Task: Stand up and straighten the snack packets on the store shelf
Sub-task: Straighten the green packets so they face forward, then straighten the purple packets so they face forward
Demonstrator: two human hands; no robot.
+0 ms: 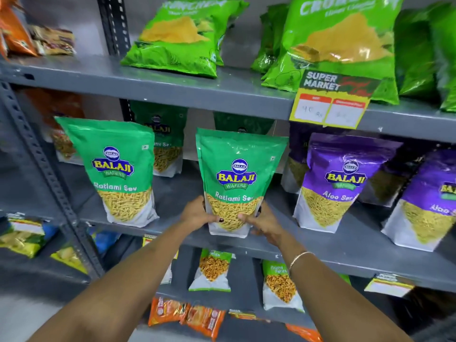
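Note:
A green Ratlami Sev packet (237,174) stands upright at the front of the middle grey shelf (172,233). My left hand (197,213) grips its lower left edge and my right hand (264,222) grips its lower right edge, thumbs on the front. A second green Ratlami Sev packet (116,169) stands to the left, leaning slightly. Two purple Aloo Sev packets (333,181) (429,201) stand to the right, tilted. More green packets (165,139) stand behind.
The upper shelf (197,87) holds light green chip bags (182,35) lying back, and a yellow price tag (330,104) hangs on its edge. Lower shelves hold small green packets (212,270) and orange packets (187,314). A slotted metal upright (47,169) stands at left.

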